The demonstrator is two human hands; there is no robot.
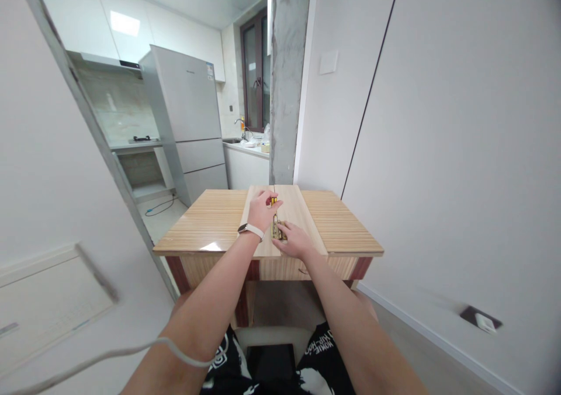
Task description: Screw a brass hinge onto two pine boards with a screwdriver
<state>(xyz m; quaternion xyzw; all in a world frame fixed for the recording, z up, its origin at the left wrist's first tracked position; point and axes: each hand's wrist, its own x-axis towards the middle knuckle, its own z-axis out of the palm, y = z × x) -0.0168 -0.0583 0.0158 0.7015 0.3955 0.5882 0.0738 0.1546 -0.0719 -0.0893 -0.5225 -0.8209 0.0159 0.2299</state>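
Observation:
My left hand, with a pale band on its wrist, is closed around the yellow and black handle of a screwdriver. The tool stands upright, its shaft pointing down toward a brass-coloured metal hinge. Whether the tip sits in a screw is too small to tell. My right hand presses its fingers on the hinge from the right side. Beneath the hinge lie two pale wooden boards, side by side with a seam between them.
The boards rest on a small wood-grain table with a drawer front below. A white cable crosses my left forearm. Walls stand close on both sides, with a socket low at right. Beyond are a fridge and a sink counter.

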